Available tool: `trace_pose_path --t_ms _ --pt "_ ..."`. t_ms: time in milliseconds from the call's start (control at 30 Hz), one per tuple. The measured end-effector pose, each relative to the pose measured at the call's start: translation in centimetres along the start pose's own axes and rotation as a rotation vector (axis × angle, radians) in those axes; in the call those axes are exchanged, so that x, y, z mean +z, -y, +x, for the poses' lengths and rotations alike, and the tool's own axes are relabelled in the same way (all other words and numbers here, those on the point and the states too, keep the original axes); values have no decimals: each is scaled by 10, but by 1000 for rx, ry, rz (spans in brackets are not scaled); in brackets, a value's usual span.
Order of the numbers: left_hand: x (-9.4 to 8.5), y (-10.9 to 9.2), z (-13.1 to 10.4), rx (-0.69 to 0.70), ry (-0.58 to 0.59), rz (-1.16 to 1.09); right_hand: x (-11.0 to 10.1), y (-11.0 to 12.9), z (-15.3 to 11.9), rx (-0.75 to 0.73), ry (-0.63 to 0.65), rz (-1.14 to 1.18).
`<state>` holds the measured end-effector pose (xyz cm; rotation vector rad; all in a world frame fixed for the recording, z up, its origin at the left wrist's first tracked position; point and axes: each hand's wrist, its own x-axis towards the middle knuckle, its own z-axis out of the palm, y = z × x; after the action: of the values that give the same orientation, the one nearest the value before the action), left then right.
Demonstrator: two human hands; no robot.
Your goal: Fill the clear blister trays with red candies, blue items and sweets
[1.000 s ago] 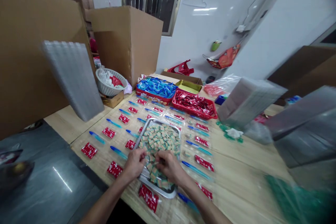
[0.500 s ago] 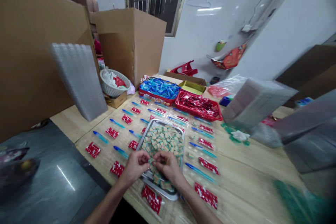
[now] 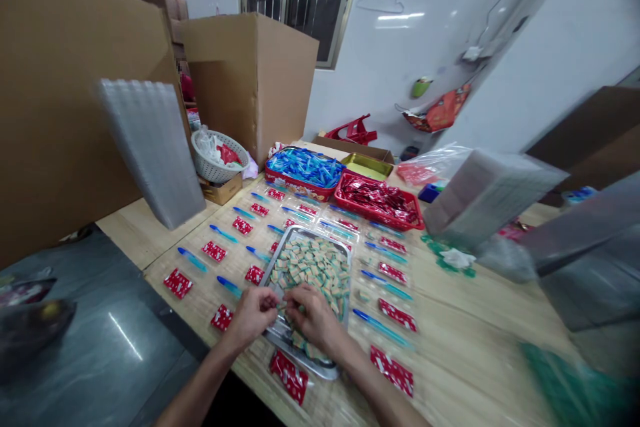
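Note:
A metal tray [image 3: 326, 371] on the table holds a heap of small cream-and-green block-like pieces [image 3: 315, 263]. My left hand [image 3: 253, 315] is over the tray's left rim, with thumb and forefinger pinched on one small cream-and-green piece [image 3: 281, 305]. Close beside it, my right hand [image 3: 316, 319] reaches over the near half of the tray. Its fingers are bent together near that same piece, and what lies between them is hidden. Clear plastic trays around the metal tray hold blue pens [image 3: 383, 328] and red dotted packets [image 3: 289, 377].
Behind stand a tin of blue pens [image 3: 305, 170], a red basket of red packets [image 3: 377, 203] and a gold tin [image 3: 367, 167]. Stacked clear plastic trays [image 3: 155, 153] rise at left, another stack [image 3: 485, 197] at right. A white basket [image 3: 220, 163] sits near cardboard boxes [image 3: 225, 80].
My right hand has shifted slightly left and its fingers have curled in more. The left hand has moved a little left, its fingers still pinched.

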<state>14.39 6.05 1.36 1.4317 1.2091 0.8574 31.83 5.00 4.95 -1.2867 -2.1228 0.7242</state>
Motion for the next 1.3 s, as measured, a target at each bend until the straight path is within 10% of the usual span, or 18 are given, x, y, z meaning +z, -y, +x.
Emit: trace_pose_path --t_ms 300,800,1300 --pt "-2 -10 -4 41 32 245 23 0 2 17 -21 6" --pt "0 -11 -10 163 36 649 -7 -11 11 -22 186 -452" --pt "1 -7 -18 204 42 584 23 -1 9 174 22 6"
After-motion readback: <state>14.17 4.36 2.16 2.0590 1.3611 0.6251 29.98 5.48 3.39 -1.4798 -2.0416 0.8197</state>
